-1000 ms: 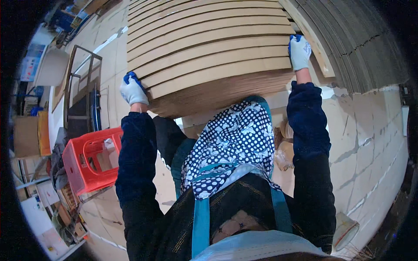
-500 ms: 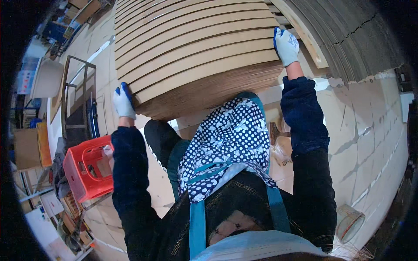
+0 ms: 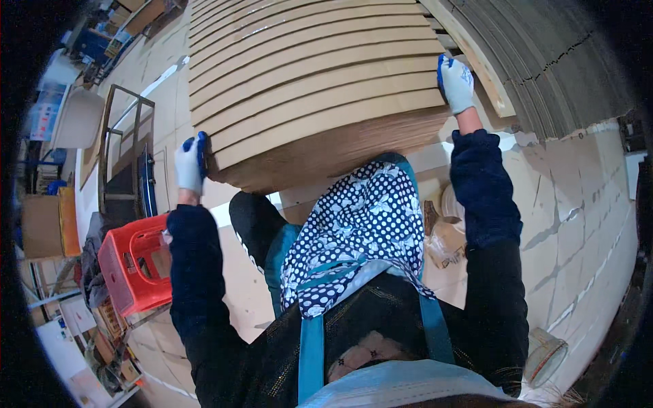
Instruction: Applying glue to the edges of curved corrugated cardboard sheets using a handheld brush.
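Note:
A large stack of tan cardboard sheets (image 3: 316, 88) stands in front of me, its sheets fanned into overlapping strips and its brown near side facing me. My left hand (image 3: 190, 163), in a white glove with blue fingers, is closed at the stack's near left corner, against the edge of the top sheets. At the right edge, a little farther off, my right hand (image 3: 456, 83) wears a matching glove, its fingers curled on the sheet edges. The fingertips of both hands are partly hidden. My knees and dotted apron (image 3: 354, 234) are close to the near side.
Dark grey stacked sheets (image 3: 544, 61) rise at the far right behind a wooden board (image 3: 484, 68). A red plastic stool (image 3: 126, 275) and a metal frame (image 3: 104, 153) stand at left. By my right forearm lies a plastic bag (image 3: 447, 243); a clear container (image 3: 546, 357) is lower right.
Both hands and the near edge of the stack appear slightly lower in view, and the right hand a little farther right. Both hands stay at the stack's sides.

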`<state>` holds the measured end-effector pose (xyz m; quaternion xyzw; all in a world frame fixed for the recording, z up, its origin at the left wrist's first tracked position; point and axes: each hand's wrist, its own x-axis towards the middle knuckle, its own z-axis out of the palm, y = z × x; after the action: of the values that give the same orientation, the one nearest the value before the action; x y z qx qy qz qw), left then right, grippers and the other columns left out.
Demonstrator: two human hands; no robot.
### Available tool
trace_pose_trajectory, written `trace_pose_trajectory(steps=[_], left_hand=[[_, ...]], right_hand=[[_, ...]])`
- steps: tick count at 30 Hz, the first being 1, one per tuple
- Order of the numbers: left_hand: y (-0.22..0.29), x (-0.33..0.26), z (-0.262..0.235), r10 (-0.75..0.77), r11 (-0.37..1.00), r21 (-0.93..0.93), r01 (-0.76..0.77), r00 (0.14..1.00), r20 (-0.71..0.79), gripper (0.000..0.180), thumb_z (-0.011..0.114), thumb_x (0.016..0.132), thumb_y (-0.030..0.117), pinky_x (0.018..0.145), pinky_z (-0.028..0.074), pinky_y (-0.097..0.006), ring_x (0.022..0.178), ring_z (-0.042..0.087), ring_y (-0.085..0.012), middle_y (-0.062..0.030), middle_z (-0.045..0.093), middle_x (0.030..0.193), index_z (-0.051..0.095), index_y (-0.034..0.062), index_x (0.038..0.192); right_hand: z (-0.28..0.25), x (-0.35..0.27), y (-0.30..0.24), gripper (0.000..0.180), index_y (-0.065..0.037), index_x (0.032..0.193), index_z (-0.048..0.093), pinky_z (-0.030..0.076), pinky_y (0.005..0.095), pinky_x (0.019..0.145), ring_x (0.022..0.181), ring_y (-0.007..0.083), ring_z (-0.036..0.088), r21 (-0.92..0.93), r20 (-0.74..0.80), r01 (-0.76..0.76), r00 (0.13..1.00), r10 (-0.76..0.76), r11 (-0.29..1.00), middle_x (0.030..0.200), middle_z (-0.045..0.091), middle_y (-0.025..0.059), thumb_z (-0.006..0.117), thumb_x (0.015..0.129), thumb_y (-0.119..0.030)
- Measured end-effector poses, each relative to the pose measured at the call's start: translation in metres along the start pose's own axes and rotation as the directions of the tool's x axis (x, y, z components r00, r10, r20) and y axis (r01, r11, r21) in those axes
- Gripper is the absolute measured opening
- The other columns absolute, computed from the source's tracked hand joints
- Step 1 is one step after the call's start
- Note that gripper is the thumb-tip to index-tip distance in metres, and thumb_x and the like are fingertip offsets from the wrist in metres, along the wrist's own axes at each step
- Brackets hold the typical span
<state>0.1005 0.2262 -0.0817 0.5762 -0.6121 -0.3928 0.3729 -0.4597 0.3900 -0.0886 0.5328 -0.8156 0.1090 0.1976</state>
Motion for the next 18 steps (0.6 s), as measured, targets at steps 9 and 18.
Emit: trace_pose_trajectory(steps=[9, 18], left_hand=[[0.061, 0.116, 0.006, -0.028, 0.970, -0.244, -0.011, 0.987, -0.159, 0.026, 0.062, 0.080, 0.035, 0.048, 0.035, -0.026, 0.055, 0.047, -0.0103, 0.0010, 0.053, 0.065, 0.059, 0.0096, 0.081], [0.030, 0.181, 0.057, -0.116, 0.992, -0.070, 0.103, 0.968, -0.223, 0.040, 0.053, 0.083, 0.039, 0.069, 0.044, -0.034, 0.081, 0.057, -0.0203, -0.0106, 0.064, 0.086, 0.064, 0.0012, 0.091]], right_hand=[[0.003, 0.082, -0.004, 0.058, 0.002, 0.105, 0.056, 0.044, 0.0471, 0.081, 0.087, 0.0422, 0.057, 0.455, -0.002, -0.288, 0.946, 0.324, 0.843, 0.096, 0.059, 0.0285, 0.040, 0.085, -0.050], [0.032, 0.136, -0.044, 0.057, 0.003, 0.096, 0.057, 0.044, 0.0442, 0.081, 0.091, 0.0379, 0.058, 0.347, 0.001, -0.347, 0.929, 0.369, 0.871, 0.093, 0.060, 0.0258, 0.040, 0.085, -0.050]])
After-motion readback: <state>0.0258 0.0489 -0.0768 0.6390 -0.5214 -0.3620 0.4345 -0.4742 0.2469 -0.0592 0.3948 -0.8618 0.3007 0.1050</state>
